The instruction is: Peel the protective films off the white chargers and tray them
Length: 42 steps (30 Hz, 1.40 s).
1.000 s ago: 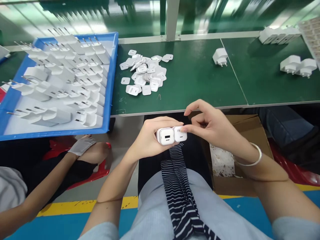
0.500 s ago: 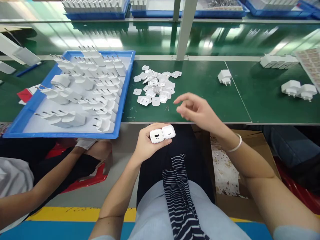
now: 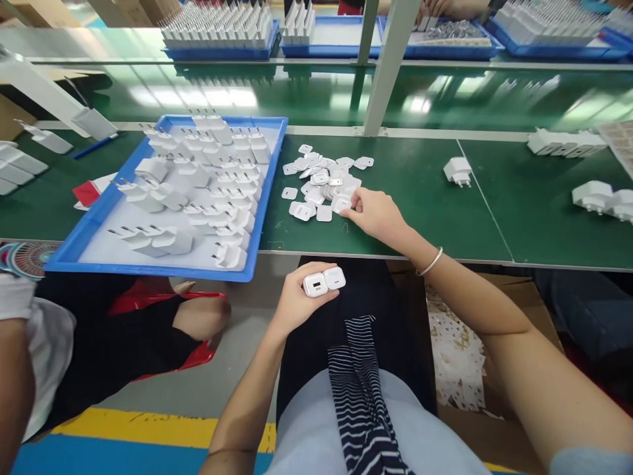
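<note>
Over my lap, my left hand [image 3: 291, 302] is wrapped round two white chargers held side by side. The left charger [image 3: 315, 285] shows a dark wide port and a small slot on its end face, while the other charger [image 3: 335, 278] shows one small slot. My right hand [image 3: 380, 212] is at the near right edge of a pile of small white cover plates [image 3: 316, 177] on the green bench. Its thumb and index finger pinch the edge of one cover plate [image 3: 340, 203]. The fingertips partly cover that plate.
A blue tray [image 3: 254, 245] of white plug chargers stands to the left and overhangs the bench edge. One plug charger [image 3: 458, 170] lies at right, with more chargers [image 3: 593, 196] farther right. A metal post [image 3: 383, 86] rises behind the pile. A neighbour sits at left.
My right hand has come down from above the bench to the pile and closed on a cover plate. My left hand still holds the two chargers. The view has tilted up slightly.
</note>
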Tool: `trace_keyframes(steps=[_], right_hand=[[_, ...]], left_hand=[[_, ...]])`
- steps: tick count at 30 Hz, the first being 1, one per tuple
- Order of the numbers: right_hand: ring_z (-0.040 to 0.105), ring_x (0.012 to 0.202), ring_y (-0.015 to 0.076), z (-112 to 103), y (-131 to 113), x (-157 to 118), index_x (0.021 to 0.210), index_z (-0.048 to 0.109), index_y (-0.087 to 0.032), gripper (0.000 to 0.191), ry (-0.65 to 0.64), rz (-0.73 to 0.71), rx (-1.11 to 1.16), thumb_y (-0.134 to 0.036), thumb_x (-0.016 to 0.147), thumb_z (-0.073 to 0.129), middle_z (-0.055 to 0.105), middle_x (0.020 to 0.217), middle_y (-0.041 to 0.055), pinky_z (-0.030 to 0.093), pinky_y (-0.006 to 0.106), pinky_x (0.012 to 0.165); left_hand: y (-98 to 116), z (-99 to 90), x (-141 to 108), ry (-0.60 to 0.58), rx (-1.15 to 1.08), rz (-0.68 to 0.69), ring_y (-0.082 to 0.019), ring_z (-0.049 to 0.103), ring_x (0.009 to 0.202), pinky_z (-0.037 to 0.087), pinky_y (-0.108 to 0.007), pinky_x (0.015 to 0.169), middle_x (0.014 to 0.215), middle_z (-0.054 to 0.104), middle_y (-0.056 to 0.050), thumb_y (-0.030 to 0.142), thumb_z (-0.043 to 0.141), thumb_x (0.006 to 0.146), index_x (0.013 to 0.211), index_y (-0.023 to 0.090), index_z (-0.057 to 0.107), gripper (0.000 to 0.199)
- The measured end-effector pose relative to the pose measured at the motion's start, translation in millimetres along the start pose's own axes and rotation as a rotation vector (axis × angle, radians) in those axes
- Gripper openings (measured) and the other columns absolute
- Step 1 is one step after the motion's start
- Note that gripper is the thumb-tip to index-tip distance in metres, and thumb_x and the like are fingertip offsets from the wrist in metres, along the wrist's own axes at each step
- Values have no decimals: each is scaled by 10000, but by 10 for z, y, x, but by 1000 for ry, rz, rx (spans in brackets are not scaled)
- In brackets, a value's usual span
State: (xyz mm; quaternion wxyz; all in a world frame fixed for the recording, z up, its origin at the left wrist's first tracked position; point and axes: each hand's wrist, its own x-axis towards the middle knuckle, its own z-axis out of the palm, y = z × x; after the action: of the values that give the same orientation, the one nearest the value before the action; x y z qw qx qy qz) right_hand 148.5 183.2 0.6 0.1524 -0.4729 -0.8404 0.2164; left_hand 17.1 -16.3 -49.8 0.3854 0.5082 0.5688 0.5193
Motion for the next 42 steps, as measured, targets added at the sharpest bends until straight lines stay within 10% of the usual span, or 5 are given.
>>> trace_keyframes(steps=[14,21,28,34,42], right_hand=[[546,570,122,-488,165,-669,784,595,-214,203,-35,-100,796,-305,845,767,615,665,-8,415,255,499],[490,555,109,-318,194,-1043,701,557,-213,376,23,-87,966,-470,793,816,577,638,-30,421,260,511],[612,824,174,-579,412,-1187,1130,648,-237,167,11,-292,376,-256,973,595,680,1035,52,442,284,661],[502,669,180,-807,441,-1097,782,644,-199,191,-88,-480,-129,-102,932,575,651,752,57,262,321,584],[433,492,108,-463,211,-1475,708,625,-214,188,211,79,1141,-169,881,681,555,552,-24,279,283,487]], left_hand=[[333,230,200,-8,-61,267,-244,706,1109,548,-419,1023,1177,751,-105,219,884,711,1080,208,762,389],[387,504,273,2,-245,180,-249,697,1158,568,-389,1023,1257,724,-98,241,906,680,1103,215,765,446],[440,511,372,-186,133,371,-210,714,1026,562,-348,941,1128,762,-77,220,842,759,1083,209,750,338],[527,512,392,-261,365,450,-221,713,1073,573,-340,948,1202,731,-98,245,758,842,1130,207,727,292],[320,673,289,254,199,533,-255,695,1201,563,-414,1047,1300,716,-95,232,753,860,1227,219,680,374]])
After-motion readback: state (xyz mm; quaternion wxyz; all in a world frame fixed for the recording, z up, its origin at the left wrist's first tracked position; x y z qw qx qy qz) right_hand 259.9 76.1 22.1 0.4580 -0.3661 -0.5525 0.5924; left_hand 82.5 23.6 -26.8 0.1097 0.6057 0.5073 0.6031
